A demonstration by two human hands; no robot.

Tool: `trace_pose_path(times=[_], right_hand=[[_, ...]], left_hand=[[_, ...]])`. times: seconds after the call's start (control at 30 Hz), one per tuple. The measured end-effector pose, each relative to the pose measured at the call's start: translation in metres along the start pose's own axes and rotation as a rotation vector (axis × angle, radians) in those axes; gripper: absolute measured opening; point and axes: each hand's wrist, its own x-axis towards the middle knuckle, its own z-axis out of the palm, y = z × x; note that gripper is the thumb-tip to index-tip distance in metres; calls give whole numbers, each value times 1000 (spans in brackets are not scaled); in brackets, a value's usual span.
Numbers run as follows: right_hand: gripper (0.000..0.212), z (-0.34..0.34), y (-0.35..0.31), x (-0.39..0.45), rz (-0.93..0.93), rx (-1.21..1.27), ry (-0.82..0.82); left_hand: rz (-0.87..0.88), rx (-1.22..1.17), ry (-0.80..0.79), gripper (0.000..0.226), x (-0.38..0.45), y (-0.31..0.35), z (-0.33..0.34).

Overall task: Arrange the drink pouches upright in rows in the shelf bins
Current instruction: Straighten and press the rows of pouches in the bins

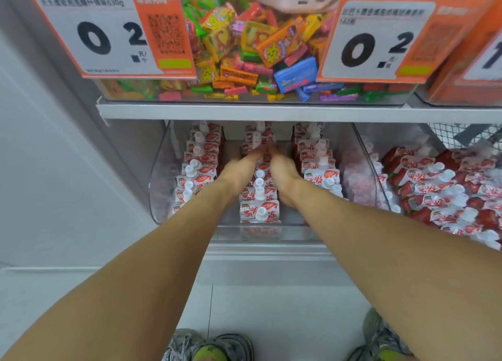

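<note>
- Two grey sneakers (214, 347) stand on the pale floor at the bottom edge, nearest the camera, beneath both bare forearms.
- Both forearms reach forward into a clear plastic bin (159, 186) on the lower shelf.
- Left hand (239, 170) and right hand (284, 171) flank the middle row of pouches (259, 192), their fingertips meeting further back in that row.
- Fingers of both hands are stretched forward and blurred; they appear to press against the sides of pouches at the far end of the middle row, but whether they pinch one I cannot tell.
- Behind the fingertips, toward the wrists, the middle-row pouches stand upright with white caps up, one behind another.
- Left of the left fingers stands the left row of pouches (194, 173), upright, against the bin's curved wall.
- Right of the right fingers stands the right row of pouches (322, 167), also upright.
- Well right of the right fingers, past a clear divider, a second bin holds a loose heap of pouches (440, 189) lying at all angles.
- Above the fingers, on the upper shelf, a clear bin holds mixed bright candy packets (255, 45).
- Orange price tags hang on that bin, a left tag (108, 31) and a right tag (380, 37), each printed with a large 0 and 2.
</note>
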Motion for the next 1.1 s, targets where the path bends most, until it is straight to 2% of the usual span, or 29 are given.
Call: trace_pose_path(times=[0.03,0.17,0.33,0.4,0.53,0.67,0.77,0.9,1.03,1.1], right_hand=[[65,2,-1,6,-4,-3,13],[55,7,-3,12,-22,-16,35],[49,7,1,16,-20,-42,49],[51,8,1,16,-30,-65,52],[57,5,3,11,-22,-67,62],[48,0,8,-6,106,-47,-47],[41,1,7,-11,138,-11,-84],[51,-14,-4,-34,172,-95,-146],[52,-23,-1,-49,189,-208,-212],[49,-20,-3,-47,213,-169,-250]], left_hand=[[13,5,2,87,1,-1,0],[20,7,-5,102,11,-10,-2],[-14,31,-39,106,14,-9,0],[6,44,-54,101,10,-6,0],[8,141,-63,75,6,-7,-3],[-80,219,-163,85,1,-23,-9],[-82,328,-148,86,-8,-16,-11],[-133,495,-200,79,-24,-8,-24],[-144,518,-310,103,-30,-19,-40],[-138,501,-330,109,-28,-20,-40]])
